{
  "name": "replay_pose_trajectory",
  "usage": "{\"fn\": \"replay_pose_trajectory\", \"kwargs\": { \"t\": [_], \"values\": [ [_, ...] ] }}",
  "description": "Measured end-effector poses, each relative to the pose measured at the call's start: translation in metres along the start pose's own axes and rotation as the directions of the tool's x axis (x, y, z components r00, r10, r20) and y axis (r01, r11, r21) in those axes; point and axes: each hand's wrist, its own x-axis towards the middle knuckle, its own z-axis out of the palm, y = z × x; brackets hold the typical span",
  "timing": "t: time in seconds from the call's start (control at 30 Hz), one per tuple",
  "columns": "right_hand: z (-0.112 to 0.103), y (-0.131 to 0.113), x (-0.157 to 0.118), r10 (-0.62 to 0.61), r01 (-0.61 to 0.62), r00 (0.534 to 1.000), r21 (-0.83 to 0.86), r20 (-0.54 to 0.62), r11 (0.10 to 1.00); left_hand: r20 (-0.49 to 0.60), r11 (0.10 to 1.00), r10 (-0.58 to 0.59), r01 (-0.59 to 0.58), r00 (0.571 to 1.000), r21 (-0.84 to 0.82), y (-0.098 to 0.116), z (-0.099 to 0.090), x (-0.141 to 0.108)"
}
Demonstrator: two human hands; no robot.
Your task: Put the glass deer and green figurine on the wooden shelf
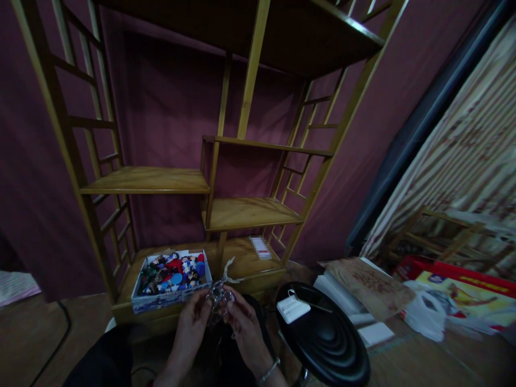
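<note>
A clear, shiny thing (219,296), which looks like crinkled plastic wrapping, is between my two hands, low in the middle of the head view. My left hand (193,318) pinches its left side with thumb and fingers. On the other side my right hand (244,318), with a bracelet at the wrist, grips it too. A pale, twisted end sticks up above the fingers. Whether anything is inside the plastic, I cannot make out. Just beyond my left hand, a patterned cardboard box (159,302) full of small colourful figurines (177,271) stands on the bottom shelf.
A wooden shelf unit (147,180) rises in front of me. To the right is a round black stool (332,338) bearing a small white box (293,308). Beyond it lie cardboard (371,285), a white plastic bag (425,314) and a red and yellow box (470,295).
</note>
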Motion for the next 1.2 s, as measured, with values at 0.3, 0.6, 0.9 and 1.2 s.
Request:
{"fn": "replay_pose_trajectory", "kwargs": {
  "t": [0.3,0.6,0.9,1.2],
  "values": [
    [-0.004,-0.032,0.004,-0.141,0.123,0.986,-0.18,-0.091,0.976,0.031,0.994,0.089,-0.091,0.996,0.068,0.015,0.029,0.01],
    [-0.012,-0.055,0.007,-0.264,0.224,0.958,-0.274,-0.117,0.935,0.188,0.996,0.071,-0.078,0.98,0.032,0.024,0.057,0.027],
    [-0.022,-0.061,0.01,-0.243,0.211,0.967,-0.287,-0.077,0.934,0.229,1.0,0.014,-0.014,0.973,0.002,0.023,0.067,0.036],
    [-0.024,-0.071,0.02,-0.234,0.222,0.972,-0.289,-0.008,0.931,0.233,0.999,0.044,-0.048,0.971,0.009,0.032,0.072,0.048]
  ]
}}
